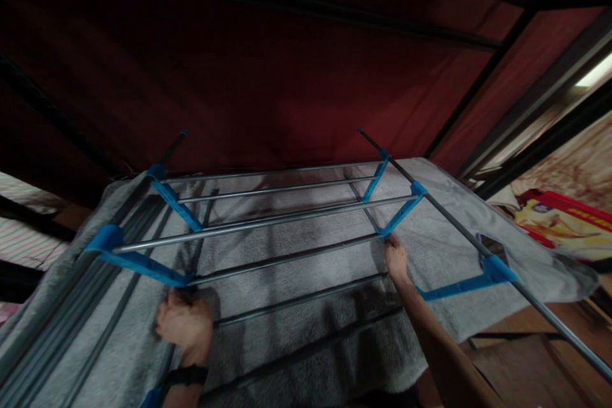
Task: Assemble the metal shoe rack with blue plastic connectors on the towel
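A metal rack [268, 220] with grey rails and blue plastic connectors [138, 262] lies over a grey fleecy cloth [296, 255]. My left hand [184, 325], with a dark band at the wrist, is closed around a dark upright tube just below the left blue connector. My right hand [396, 260] reaches to the lower end of a right-hand blue connector [399, 213] and grips the tube joint there. A long grey pole [478, 245] runs diagonally on the right with another blue connector [492, 271].
A dark red fabric wall [287, 76] with black frame bars rises behind the rack. Colourful printed packaging [559, 217] lies at the right. Striped fabric [23, 236] shows at the left edge. A brown surface [516, 363] sits at the lower right.
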